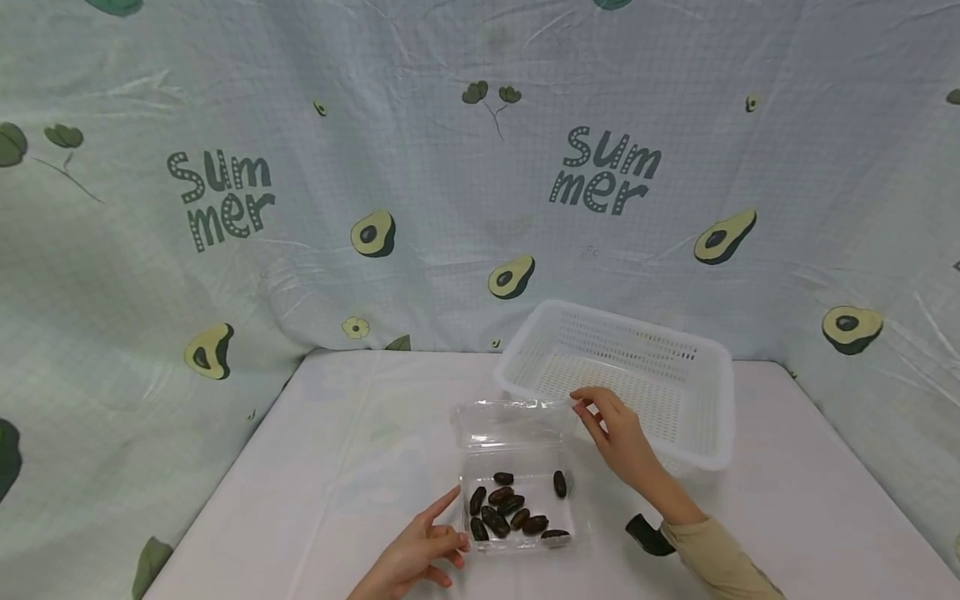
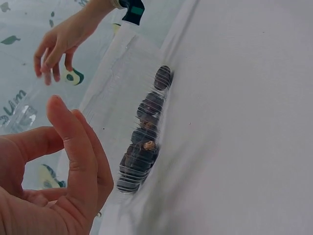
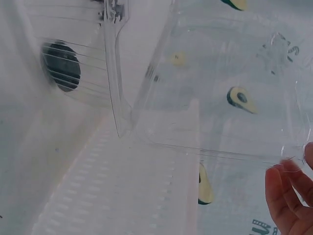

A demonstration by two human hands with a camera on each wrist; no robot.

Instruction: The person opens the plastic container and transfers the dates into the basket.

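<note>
A clear plastic clamshell box (image 1: 517,546) lies on the table with its lid (image 1: 495,425) raised at the back. Several dark brown dates (image 1: 495,522) are spread over its bottom; one (image 1: 559,484) lies apart at the right. My right hand (image 1: 618,437) pinches the lid's right corner between thumb and fingers, and the right wrist view shows the lid (image 3: 220,117) standing upright. At the box's left side is my left hand (image 1: 416,550), index finger extended to its edge and the other fingers loosely bent. It grips nothing.
Behind and to the right of the box stands a white plastic basket (image 1: 708,400) with slotted walls. A black band (image 1: 648,536) is at the right wrist. A patterned curtain (image 1: 435,167) hangs behind the white-covered table (image 1: 322,467).
</note>
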